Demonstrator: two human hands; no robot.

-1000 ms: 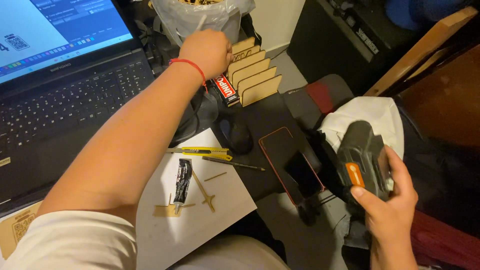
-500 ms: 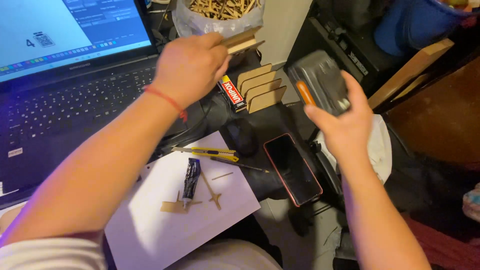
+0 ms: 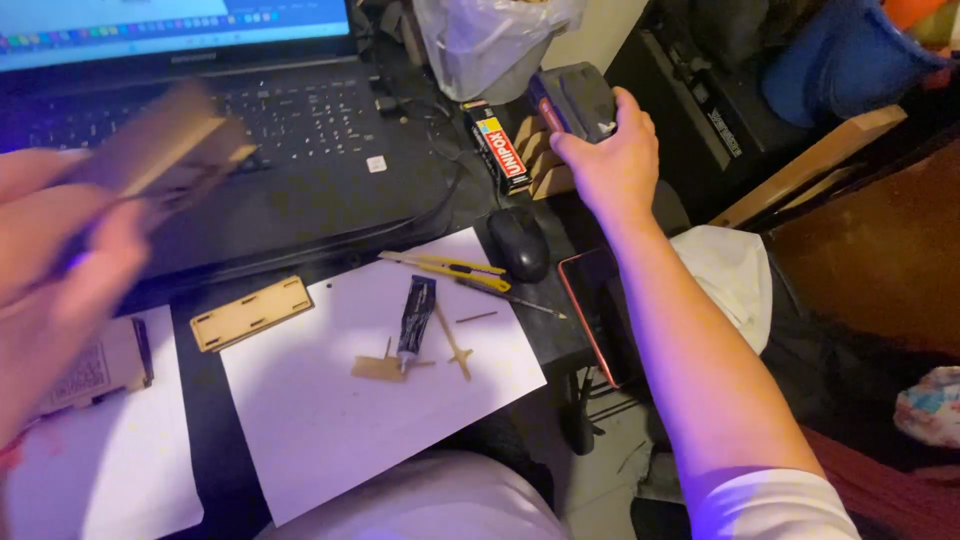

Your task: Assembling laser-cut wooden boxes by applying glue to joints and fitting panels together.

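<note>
A blurred wooden piece is gripped by the left hand over the laptop, while the right hand, right of the laptop, clasps a dark grey box-shaped tool beside the glue box.

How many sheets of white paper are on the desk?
2. One paper lies in the middle with a glue tube on it. The other paper is at the left edge, partly cut off. More may be hidden.
</note>
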